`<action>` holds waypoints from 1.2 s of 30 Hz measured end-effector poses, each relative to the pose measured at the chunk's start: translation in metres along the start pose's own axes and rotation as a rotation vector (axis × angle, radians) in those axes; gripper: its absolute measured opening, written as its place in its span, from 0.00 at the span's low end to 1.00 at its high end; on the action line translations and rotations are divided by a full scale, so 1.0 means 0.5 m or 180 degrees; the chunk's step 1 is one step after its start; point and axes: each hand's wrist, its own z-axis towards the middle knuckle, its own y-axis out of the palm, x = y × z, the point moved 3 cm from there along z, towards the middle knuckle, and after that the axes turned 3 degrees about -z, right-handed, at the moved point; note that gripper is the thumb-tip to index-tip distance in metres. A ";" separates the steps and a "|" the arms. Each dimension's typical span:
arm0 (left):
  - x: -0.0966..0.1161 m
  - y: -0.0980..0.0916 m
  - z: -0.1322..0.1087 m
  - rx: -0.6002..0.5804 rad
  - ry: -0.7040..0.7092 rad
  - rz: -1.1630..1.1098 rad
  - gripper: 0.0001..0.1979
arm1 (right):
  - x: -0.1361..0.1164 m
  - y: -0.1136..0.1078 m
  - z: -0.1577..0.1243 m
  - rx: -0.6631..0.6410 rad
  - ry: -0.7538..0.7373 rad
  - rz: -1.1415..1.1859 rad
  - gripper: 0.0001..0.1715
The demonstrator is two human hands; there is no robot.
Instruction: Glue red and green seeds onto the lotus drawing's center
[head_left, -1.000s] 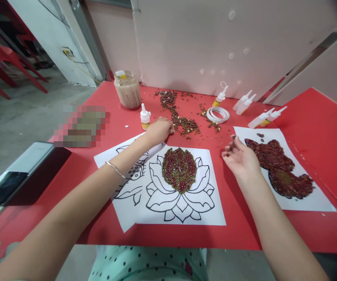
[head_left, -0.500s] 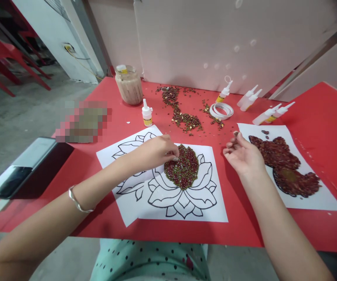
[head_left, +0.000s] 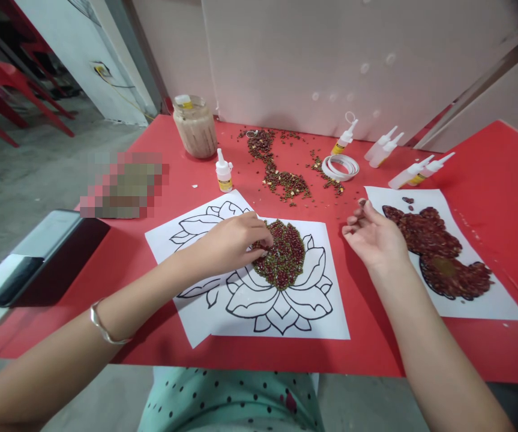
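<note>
Beans [head_left: 284,257] fill the upper middle of the lotus [head_left: 298,305], near in our head view. Our left hand [head_left: 237,239] bunches its fingers over their left edge; pinching one or not, we cannot tell. Farther right, our right hand [head_left: 378,239] curls palm up, perhaps pinching a dark bit [head_left: 362,203]. We seem to be setting beans; the next move wants a light touch.

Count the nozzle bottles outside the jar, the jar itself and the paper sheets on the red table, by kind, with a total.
Nozzle bottles outside the jar: 6, the nearest standing beyond the left sheet
Jar: 1
Paper sheets: 3, namely the left sheet, the middle sheet and the right sheet
Total: 10
</note>
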 end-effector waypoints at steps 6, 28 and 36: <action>-0.009 0.003 -0.011 0.0083 -0.0127 -0.0313 0.04 | 0.001 0.001 -0.001 -0.0039 -0.0010 -0.0022 0.04; -0.002 0.018 -0.001 0.0237 -0.0377 -0.0320 0.14 | 0.002 0.005 -0.002 0.0001 0.0094 0.0079 0.06; -0.003 0.021 -0.001 0.0290 -0.0282 -0.0224 0.12 | 0.003 0.004 0.000 0.0003 0.0089 0.0029 0.05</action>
